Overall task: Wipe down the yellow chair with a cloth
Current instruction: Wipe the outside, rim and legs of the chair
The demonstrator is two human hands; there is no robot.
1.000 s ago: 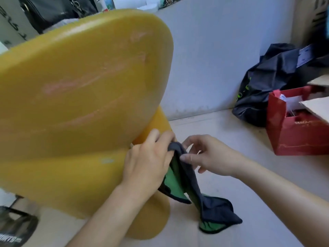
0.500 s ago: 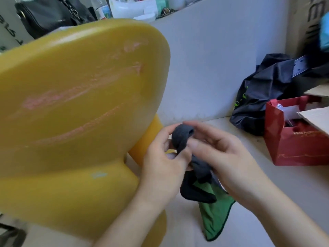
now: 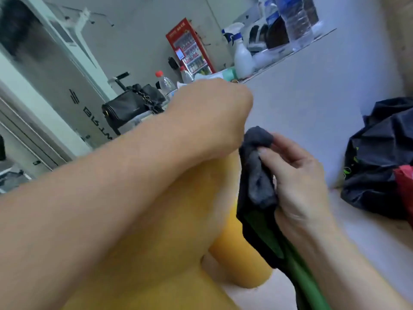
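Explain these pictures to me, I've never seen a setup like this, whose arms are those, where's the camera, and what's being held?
There is no machine here. These are a person's two bare arms, filmed by one wide-angle camera worn on the head, looking forward and down. Every picture is that same view.

The big yellow shape low in the frame is the yellow chair. The right hand pinches a dark grey cloth with a green side, which hangs down beside the chair. The left hand is up at the chair's top edge with its fingers curled away from the camera, so what its grip holds, if anything, cannot be seen.

Behind are a black handbag and a spray bottle. A crumpled black bag lies at the right.
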